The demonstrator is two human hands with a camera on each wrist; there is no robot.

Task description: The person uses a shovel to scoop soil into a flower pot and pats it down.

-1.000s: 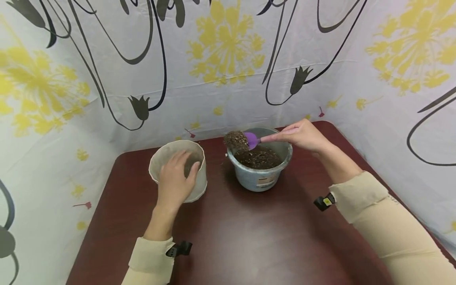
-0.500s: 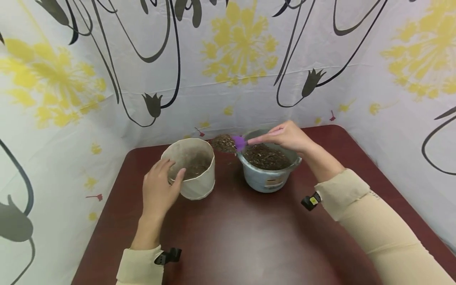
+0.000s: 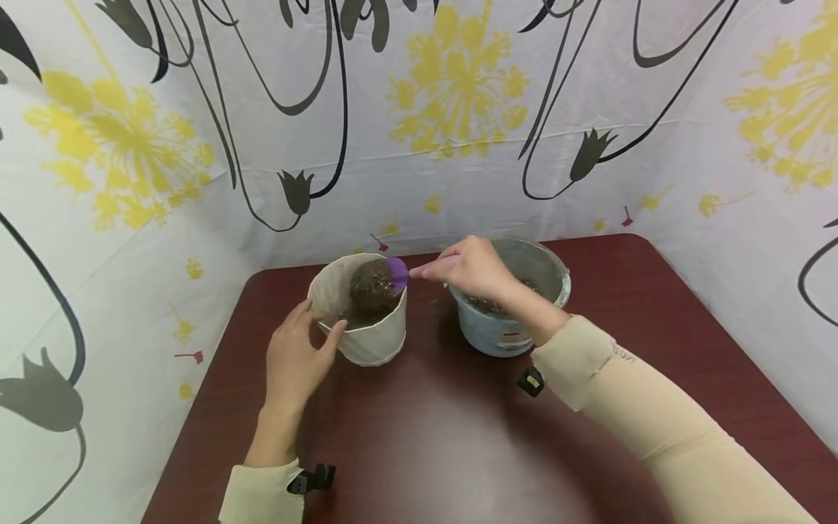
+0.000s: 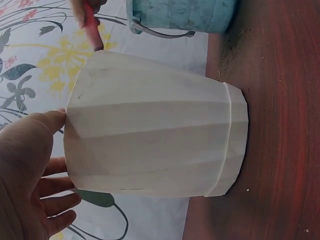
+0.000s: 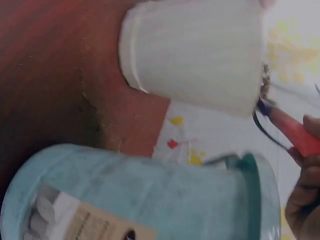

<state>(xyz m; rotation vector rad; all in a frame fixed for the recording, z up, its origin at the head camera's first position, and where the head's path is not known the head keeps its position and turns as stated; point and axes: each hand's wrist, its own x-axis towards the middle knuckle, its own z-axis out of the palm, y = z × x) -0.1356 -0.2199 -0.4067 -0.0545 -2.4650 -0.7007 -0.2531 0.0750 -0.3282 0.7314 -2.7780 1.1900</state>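
My left hand [image 3: 294, 356] rests at the rim of a white ribbed plant pot [image 3: 376, 343], thumb and fingers spread along its near left edge. In the left wrist view, the thumb and fingertips [image 4: 60, 202] lie by the pot's mouth, fingers loosely extended. With my right hand [image 3: 473, 266] I grip the pink handle [image 5: 297, 132] of a garden trowel. Its purple blade [image 3: 398, 274] is over the pot's right rim, with dark soil [image 3: 373, 284] at its front, inside the pot's mouth. The pot's floor is mostly hidden.
A blue-grey bucket [image 3: 487, 333] with soil [image 3: 484, 302] inside stands right of the pot, under my right forearm. It has a label [image 5: 102, 220] and a handle [image 4: 162, 34]. Crumbs lie on the dark red table [image 3: 432, 437]. A patterned cloth [image 3: 366, 145] hangs behind.
My right hand has carried the loaded trowel leftward from above the bucket to the pot's mouth. My left hand has shifted from over the pot's mouth to its left rim.
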